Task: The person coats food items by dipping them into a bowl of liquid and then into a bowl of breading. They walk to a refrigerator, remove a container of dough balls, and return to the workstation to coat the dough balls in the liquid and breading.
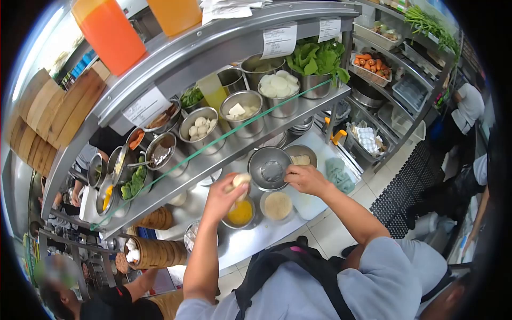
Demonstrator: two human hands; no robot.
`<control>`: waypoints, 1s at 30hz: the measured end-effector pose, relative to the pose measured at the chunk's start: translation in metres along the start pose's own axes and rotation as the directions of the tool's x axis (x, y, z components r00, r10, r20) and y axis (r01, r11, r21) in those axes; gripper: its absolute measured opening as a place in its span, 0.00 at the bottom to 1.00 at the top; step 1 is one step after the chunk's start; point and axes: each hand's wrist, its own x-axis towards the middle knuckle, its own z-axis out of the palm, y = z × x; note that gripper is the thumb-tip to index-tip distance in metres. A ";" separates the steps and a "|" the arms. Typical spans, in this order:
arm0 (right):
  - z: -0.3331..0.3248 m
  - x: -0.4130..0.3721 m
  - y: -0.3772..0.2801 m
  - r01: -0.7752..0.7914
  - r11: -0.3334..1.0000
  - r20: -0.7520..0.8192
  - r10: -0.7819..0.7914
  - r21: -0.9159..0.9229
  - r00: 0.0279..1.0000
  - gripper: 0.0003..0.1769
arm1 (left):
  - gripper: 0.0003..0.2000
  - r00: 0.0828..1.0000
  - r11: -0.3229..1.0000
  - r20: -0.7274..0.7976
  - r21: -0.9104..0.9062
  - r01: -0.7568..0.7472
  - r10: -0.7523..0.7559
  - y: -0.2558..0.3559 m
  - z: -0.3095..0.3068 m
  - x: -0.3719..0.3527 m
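Note:
My left hand (223,198) is raised over a bowl of yellow liquid (240,212), like beaten egg. Its fingers are closed around a pale rounded piece (241,180), whose exact kind I cannot make out. Between the rims of two metal bowls is my right hand (308,180), fingers pinched together; what they hold, if anything, is hidden. The larger metal bowl (260,173) lies just left of it, with a shiny bare-looking bottom. Behind it, a smaller bowl (309,151) contains pale food. A bowl of tan crumbs (277,206) stands nearest my body.
A steel shelf (320,104) above the counter carries pots of mushrooms (199,128), sliced white vegetable (278,84) and leafy greens (319,57). Bamboo steamers (160,255) stand at left. A green cloth (340,175) lies at right. Other people are on both sides.

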 end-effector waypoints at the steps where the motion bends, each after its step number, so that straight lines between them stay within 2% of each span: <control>1: 0.004 -0.001 -0.006 0.001 1.000 0.009 -0.001 0.006 1.000 0.05 | 0.16 0.998 0.996 0.032 0.079 -0.051 0.048 0.005 0.004 0.011; 2: 0.008 -0.003 -0.013 0.012 1.000 0.033 -0.012 0.001 0.999 0.04 | 0.16 0.999 0.996 0.028 0.074 -0.041 0.039 0.003 0.009 0.021; 3: 0.013 -0.004 -0.019 0.024 1.000 0.056 -0.023 -0.004 0.998 0.04 | 0.17 0.977 0.930 0.048 0.300 -0.212 0.207 -0.005 0.016 0.034; 4: 0.016 -0.005 -0.025 0.024 1.000 0.062 -0.024 0.000 0.998 0.04 | 0.17 0.927 0.784 0.109 0.503 -0.363 0.360 -0.014 0.023 0.043; 5: 0.019 -0.006 -0.032 0.035 0.999 0.073 -0.036 0.010 0.997 0.04 | 0.17 0.929 0.788 0.106 0.501 -0.359 0.356 -0.019 0.031 0.048; 8: 0.029 -0.010 -0.043 0.045 0.998 0.092 -0.049 0.041 0.995 0.04 | 0.17 0.966 0.739 0.193 0.623 -0.255 0.171 -0.035 0.053 0.058; 9: 0.032 -0.012 -0.045 0.047 0.997 0.096 -0.053 0.060 0.994 0.05 | 0.17 0.966 0.743 0.194 0.620 -0.254 0.169 -0.041 0.054 0.058; 12: 0.035 -0.016 -0.049 0.009 0.998 0.125 -0.016 0.059 0.992 0.06 | 0.16 0.956 0.747 0.168 0.596 -0.294 0.242 -0.058 0.049 0.051; 14: 0.038 -0.023 -0.049 -0.004 0.997 0.140 -0.008 0.080 0.990 0.06 | 0.18 0.901 0.717 -0.029 0.617 -0.325 0.434 -0.066 0.034 0.040; 15: 0.041 -0.026 -0.050 -0.011 0.995 0.152 -0.005 0.101 0.988 0.07 | 0.18 0.903 0.717 -0.028 0.618 -0.321 0.428 -0.072 0.029 0.036; 16: 0.045 -0.028 -0.053 -0.011 0.994 0.155 -0.007 0.111 0.988 0.07 | 0.19 0.973 0.757 -0.009 0.631 -0.172 0.229 -0.082 0.024 0.033; 17: 0.048 -0.029 -0.056 -0.020 0.991 0.155 -0.001 0.131 0.988 0.07 | 0.20 1.000 0.766 -0.001 0.643 -0.012 0.017 -0.098 0.018 0.029; 18: 0.052 -0.028 -0.058 -0.024 0.988 0.156 0.000 0.151 0.988 0.08 | 0.20 0.995 0.833 0.094 0.549 -0.072 0.024 -0.143 0.013 0.037; 21: 0.057 -0.022 -0.067 -0.058 0.976 0.234 0.007 0.210 0.972 0.07 | 0.17 0.998 0.872 0.060 0.489 -0.026 -0.004 -0.145 0.008 0.021; 22: 0.055 -0.017 -0.071 -0.053 0.975 0.233 0.002 0.215 0.972 0.07 | 0.17 0.999 0.860 0.024 0.508 -0.050 0.043 -0.147 0.007 0.017; 24: 0.049 -0.010 -0.077 -0.133 0.926 0.333 0.009 0.354 0.943 0.07 | 0.17 0.998 0.855 -0.026 0.518 -0.032 0.053 -0.152 -0.002 0.011; 25: 0.043 -0.006 -0.080 -0.133 0.924 0.334 0.006 0.357 0.943 0.07 | 0.16 0.995 0.851 -0.072 0.524 -0.018 0.066 -0.154 -0.007 0.008; 26: 0.035 -0.002 -0.080 -0.163 0.885 0.325 0.014 0.437 0.946 0.06 | 0.16 0.995 0.851 -0.074 0.525 -0.014 0.062 -0.159 -0.014 0.006; 27: 0.031 0.000 -0.078 -0.193 0.837 0.316 0.025 0.512 0.948 0.05 | 0.16 0.986 0.853 -0.148 0.521 0.010 0.078 -0.164 -0.025 0.006; 28: 0.027 -0.005 -0.071 -0.209 0.831 0.266 0.076 0.516 0.961 0.05 | 0.15 0.971 0.855 -0.219 0.518 0.033 0.095 -0.172 -0.038 0.005; 29: 0.019 -0.015 -0.060 -0.225 0.824 0.213 0.130 0.520 0.968 0.05 | 0.15 0.972 0.852 -0.214 0.522 0.034 0.093 -0.181 -0.053 0.005; 30: 0.004 -0.027 -0.048 -0.349 0.793 0.213 0.277 0.500 0.937 0.05 | 0.15 0.961 0.858 -0.277 0.496 0.136 0.008 -0.191 -0.071 0.006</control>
